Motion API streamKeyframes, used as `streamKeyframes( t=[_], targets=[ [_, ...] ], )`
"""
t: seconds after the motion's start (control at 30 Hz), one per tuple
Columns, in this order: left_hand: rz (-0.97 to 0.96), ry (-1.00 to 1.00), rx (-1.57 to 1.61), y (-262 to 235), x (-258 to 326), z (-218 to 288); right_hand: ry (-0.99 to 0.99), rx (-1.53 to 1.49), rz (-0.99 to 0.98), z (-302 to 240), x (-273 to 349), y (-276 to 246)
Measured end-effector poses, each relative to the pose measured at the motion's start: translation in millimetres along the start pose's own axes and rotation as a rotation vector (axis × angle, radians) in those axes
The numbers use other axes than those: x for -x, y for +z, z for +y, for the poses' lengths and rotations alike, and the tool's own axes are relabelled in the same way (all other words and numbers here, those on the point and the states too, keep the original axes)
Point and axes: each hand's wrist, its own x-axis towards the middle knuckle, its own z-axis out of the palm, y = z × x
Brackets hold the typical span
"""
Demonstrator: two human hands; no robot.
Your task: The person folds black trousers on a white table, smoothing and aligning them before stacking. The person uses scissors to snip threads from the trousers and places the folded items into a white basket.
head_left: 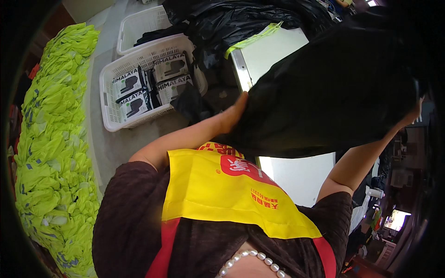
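Observation:
A large black garment (333,88) hangs spread out over a white table (296,173). My left hand (235,112) presses flat against the garment's left edge, fingers together and pointing up. My right hand (414,112) holds the cloth's right edge higher up, mostly hidden behind the fabric. A yellow apron (222,190) with red trim covers my chest at the bottom of the view.
A white plastic basket (111,120) with several boxed items stands at the left, and a second basket (134,25) lies behind it. A long heap of lime-green folded cloth (51,139) runs down the far left. Black bags (232,23) are piled at the back.

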Motion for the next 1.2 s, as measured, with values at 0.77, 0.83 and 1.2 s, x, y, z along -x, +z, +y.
streamKeyframes(
  t=[0.77,0.83,1.2],
  targets=[
    [-0.031,0.846,-0.273,-38.3,213.2,292.1,0.34,-0.15,-0.164,70.9,-66.7,8.0],
    [0.557,0.567,-0.275,-16.6,177.9,275.5,0.576,0.022,-0.158,90.6,-69.2,-14.2],
    [0.486,0.07,0.005,-57.7,152.7,205.8,0.286,0.041,-0.265,116.5,-65.4,7.1]
  ],
)
